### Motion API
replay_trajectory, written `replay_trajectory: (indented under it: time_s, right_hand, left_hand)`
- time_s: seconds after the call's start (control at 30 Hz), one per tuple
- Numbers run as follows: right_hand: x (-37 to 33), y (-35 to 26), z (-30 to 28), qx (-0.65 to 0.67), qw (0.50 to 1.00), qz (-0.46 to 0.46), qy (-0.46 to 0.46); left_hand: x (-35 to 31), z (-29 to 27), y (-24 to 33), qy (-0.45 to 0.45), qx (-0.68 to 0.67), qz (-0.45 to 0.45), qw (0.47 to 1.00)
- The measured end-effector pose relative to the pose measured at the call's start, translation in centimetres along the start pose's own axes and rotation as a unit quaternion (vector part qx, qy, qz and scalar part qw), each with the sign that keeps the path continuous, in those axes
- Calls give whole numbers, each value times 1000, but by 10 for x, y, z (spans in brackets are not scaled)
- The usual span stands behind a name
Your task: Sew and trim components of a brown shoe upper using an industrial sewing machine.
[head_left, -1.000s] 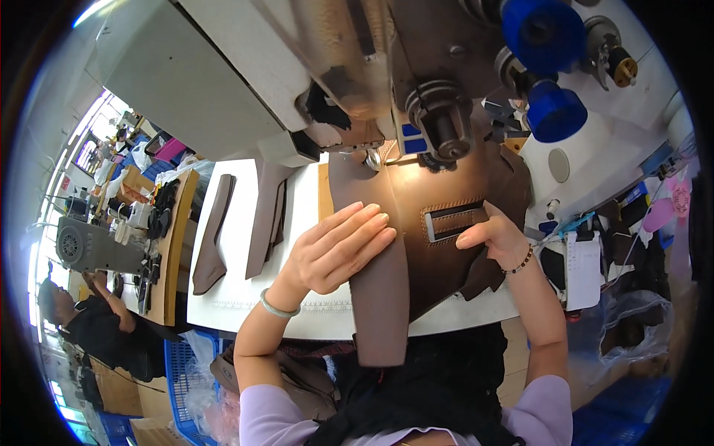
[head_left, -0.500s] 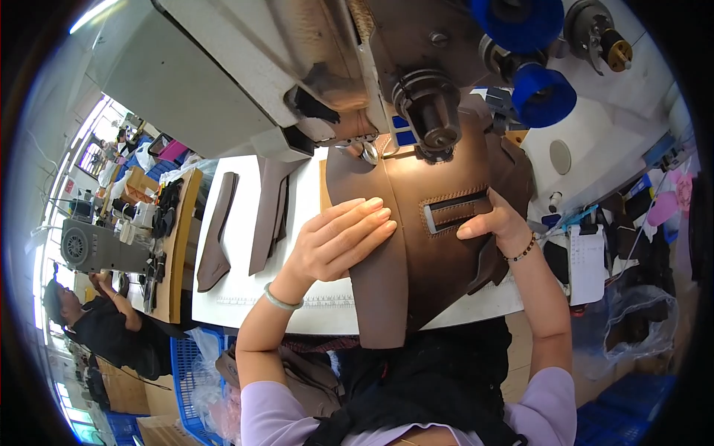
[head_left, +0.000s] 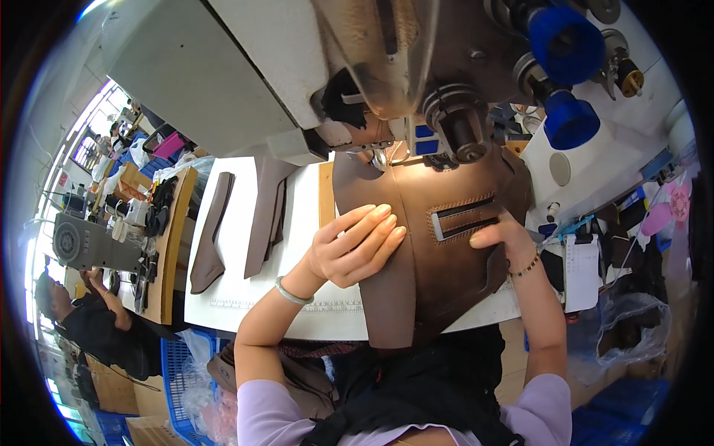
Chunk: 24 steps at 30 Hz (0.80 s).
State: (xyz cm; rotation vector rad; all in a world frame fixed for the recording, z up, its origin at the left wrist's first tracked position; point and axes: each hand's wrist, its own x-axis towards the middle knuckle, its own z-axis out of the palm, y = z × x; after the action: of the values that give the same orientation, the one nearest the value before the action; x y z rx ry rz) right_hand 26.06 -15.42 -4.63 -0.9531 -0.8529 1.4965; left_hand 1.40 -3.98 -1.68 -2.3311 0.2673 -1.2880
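A large brown leather piece [head_left: 446, 286] lies under the head of a sewing machine [head_left: 223, 67], with a seam running toward the presser foot [head_left: 381, 159]. It has a stitched rectangular opening [head_left: 465, 217] on its right half. My left hand [head_left: 357, 249] rests over the left flap, fingers extended and slightly bent, holding nothing. On the right, my right hand [head_left: 509, 241] grips the piece near that opening. Its thumb lies on top, while the other fingers are hidden at the edge. Lamp light falls on the leather beside the needle area, and the needle itself cannot be made out.
Brown leather strips [head_left: 212, 238] and folded leather parts [head_left: 266, 215] lie on the white table [head_left: 230, 293] at left. Blue knobs [head_left: 569, 119] hang at upper right. A blue crate [head_left: 178, 379] stands below left. Another person [head_left: 93, 320] works at far left.
The leather piece has shifted a little to the right, and both hands have moved with it. My left fingers are more bent now. The view has also shifted slightly.
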Motion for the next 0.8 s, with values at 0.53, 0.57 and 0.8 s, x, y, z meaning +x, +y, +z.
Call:
replay_trajectory:
  time_s: [0.53,0.57,0.8]
  right_hand:
    - [-77,107,22,276,959,-9,-63]
    - [-77,109,24,278,959,-11,-64]
    - [-81,80,57,141,985,-99,16]
  left_hand:
    - [3,0,2,11,7,0,1000]
    - [4,0,3,9,7,2,1000]
    - [-5,-1,-1,1,11,7,1000]
